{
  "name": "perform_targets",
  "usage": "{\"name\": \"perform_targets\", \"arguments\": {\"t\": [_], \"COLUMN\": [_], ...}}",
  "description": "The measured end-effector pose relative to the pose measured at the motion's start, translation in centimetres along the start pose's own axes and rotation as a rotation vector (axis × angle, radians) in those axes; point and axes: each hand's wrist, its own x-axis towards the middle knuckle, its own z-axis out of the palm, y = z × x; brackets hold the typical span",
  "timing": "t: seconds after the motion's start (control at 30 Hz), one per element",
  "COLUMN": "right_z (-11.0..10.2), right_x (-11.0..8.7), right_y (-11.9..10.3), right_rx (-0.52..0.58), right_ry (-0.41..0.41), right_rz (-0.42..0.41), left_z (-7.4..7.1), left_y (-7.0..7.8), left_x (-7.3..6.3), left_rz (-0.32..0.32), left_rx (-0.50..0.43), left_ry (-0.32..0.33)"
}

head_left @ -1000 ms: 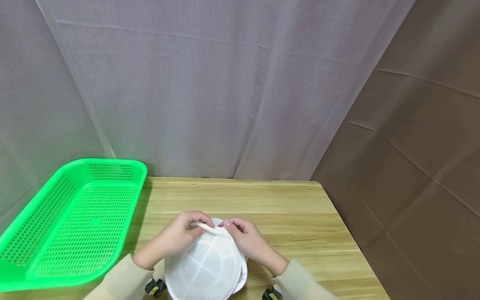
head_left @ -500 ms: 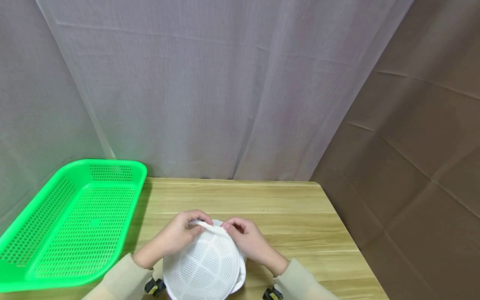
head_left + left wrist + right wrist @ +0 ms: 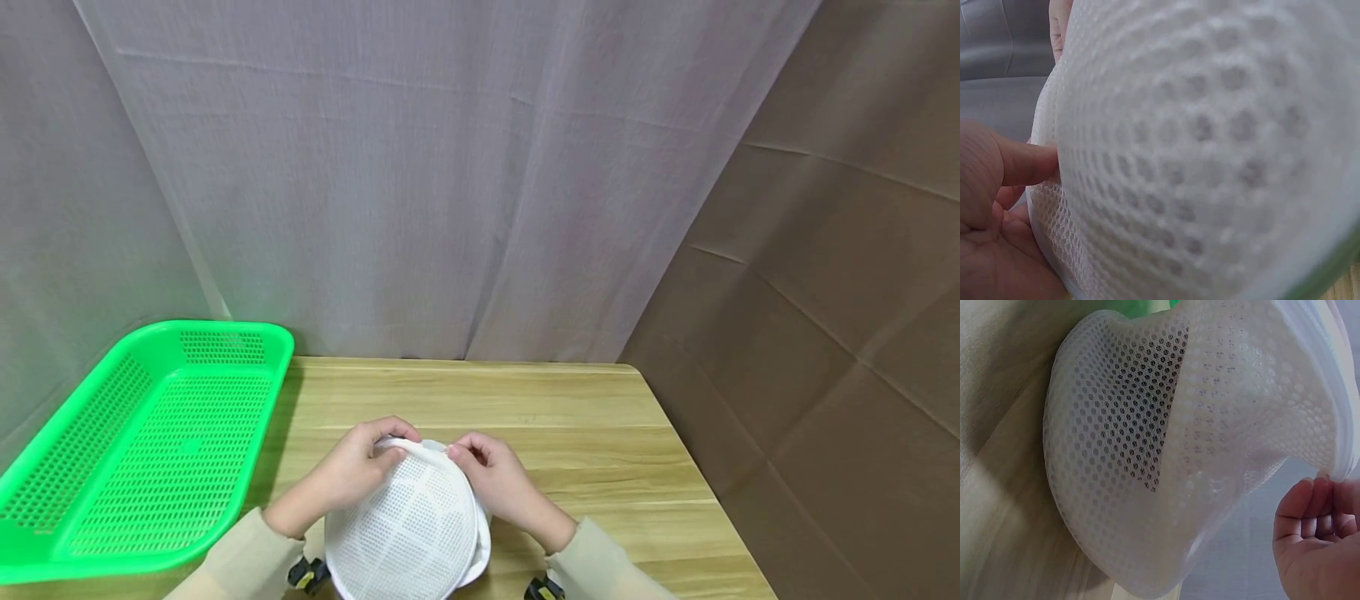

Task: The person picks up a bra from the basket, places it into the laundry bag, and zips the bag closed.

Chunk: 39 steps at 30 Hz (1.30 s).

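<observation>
A round white mesh laundry bag (image 3: 408,533) stands at the table's near edge between both hands, its flat mesh face tilted up. My left hand (image 3: 362,467) grips its far rim from the left, thumb on the mesh face and fingers behind. In the left wrist view the thumb (image 3: 1032,164) presses against the mesh. My right hand (image 3: 495,479) pinches the edge band a little to the right of the left fingertips. From the right wrist view, the fingertips of the right hand (image 3: 1319,515) close on the end of a smooth white band, and the bag's netted side (image 3: 1141,425) bulges out.
A bright green perforated plastic basket (image 3: 172,458) stands on the left of the wooden table (image 3: 570,425). A grey curtain (image 3: 390,183) hangs behind the table, and a brown cloth (image 3: 825,333) borders its right side.
My left fingertips have shifted slightly back and left along the rim, while the right fingertips have edged right, widening the gap between them. The bag has moved slightly left; the basket stays put.
</observation>
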Motion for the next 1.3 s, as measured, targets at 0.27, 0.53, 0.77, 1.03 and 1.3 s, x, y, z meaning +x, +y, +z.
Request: {"name": "perform_targets", "arguments": {"t": [0.27, 0.53, 0.77, 1.03, 1.3], "right_z": [-0.06, -0.62, -0.63, -0.27, 0.04], "right_x": [-0.04, -0.29, -0.5, -0.43, 0.01], "right_y": [0.29, 0.77, 0.86, 0.84, 0.38], "right_rx": [-0.011, 0.002, 0.02, -0.011, 0.006], "right_ry": [0.007, 0.012, -0.015, -0.026, 0.022], "right_rz": [0.001, 0.018, -0.006, -0.023, -0.045], "left_z": [-0.18, -0.75, -0.87, -0.84, -0.13], "left_y": [-0.5, -0.56, -0.69, -0.74, -0.28], "left_x": [-0.12, -0.27, -0.26, 0.07, 0.5], "left_rz": [-0.009, -0.059, -0.078, -0.012, -0.009], "left_rx": [-0.005, 0.004, -0.011, 0.015, 0.066], "left_ry": [0.026, 0.073, 0.071, 0.047, 0.051]}}
